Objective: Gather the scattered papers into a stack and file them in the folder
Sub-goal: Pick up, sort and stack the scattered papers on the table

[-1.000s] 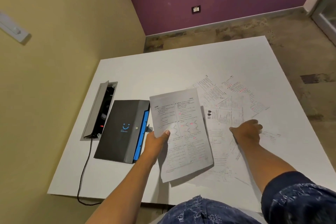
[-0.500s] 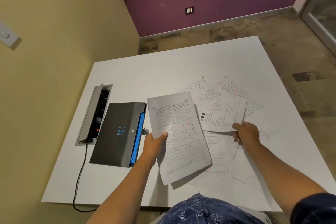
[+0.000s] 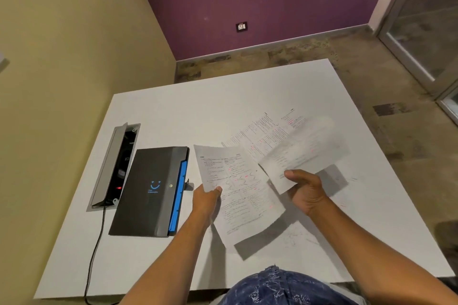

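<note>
A printed white sheet [image 3: 238, 193] is pinched at its edge by the left hand [image 3: 207, 199] above the white table [image 3: 173, 111], as the base of a stack. A blurred second sheet [image 3: 300, 156] is gripped by the right hand [image 3: 306, 188], seemingly to be added. More printed papers [image 3: 262, 131] lie beyond; the closed dark grey folder with blue tabs [image 3: 151, 190] waits beside the left hand.

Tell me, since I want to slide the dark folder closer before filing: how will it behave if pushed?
The dark folder lies flat and closed on the white table, so it should slide, not tip or roll. Its cover looks stiff, so it likely moves as one piece. The blue tabs sticking out along its edge might catch the sheets the left hand holds nearby.
</note>
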Demonstrator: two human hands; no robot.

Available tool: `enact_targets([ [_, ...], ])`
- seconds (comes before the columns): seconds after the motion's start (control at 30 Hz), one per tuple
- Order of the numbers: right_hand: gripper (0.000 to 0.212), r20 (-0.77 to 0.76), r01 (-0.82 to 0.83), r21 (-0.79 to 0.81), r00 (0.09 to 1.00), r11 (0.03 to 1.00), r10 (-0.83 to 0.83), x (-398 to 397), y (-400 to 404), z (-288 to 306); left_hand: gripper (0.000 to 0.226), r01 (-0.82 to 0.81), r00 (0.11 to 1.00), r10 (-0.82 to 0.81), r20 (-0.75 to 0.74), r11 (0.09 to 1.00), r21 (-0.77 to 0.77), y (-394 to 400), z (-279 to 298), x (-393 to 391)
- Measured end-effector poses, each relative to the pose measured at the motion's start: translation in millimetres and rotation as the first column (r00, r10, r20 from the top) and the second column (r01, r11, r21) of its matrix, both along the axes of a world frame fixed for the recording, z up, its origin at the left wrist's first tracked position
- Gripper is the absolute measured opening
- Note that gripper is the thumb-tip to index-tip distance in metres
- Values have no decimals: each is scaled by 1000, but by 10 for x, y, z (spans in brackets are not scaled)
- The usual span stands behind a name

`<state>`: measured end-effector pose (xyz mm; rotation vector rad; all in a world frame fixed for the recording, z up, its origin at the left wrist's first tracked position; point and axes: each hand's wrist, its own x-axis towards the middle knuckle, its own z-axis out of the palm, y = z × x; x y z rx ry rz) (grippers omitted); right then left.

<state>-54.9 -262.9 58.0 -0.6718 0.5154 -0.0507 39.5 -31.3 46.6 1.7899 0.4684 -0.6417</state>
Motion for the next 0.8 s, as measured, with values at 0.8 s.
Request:
enact_targets([
  [0.8, 31, -386, -585, -333, 800, 740, 459, 49, 532, -22, 22, -4, 980, 48, 191, 974, -226, -52, 252, 120],
])
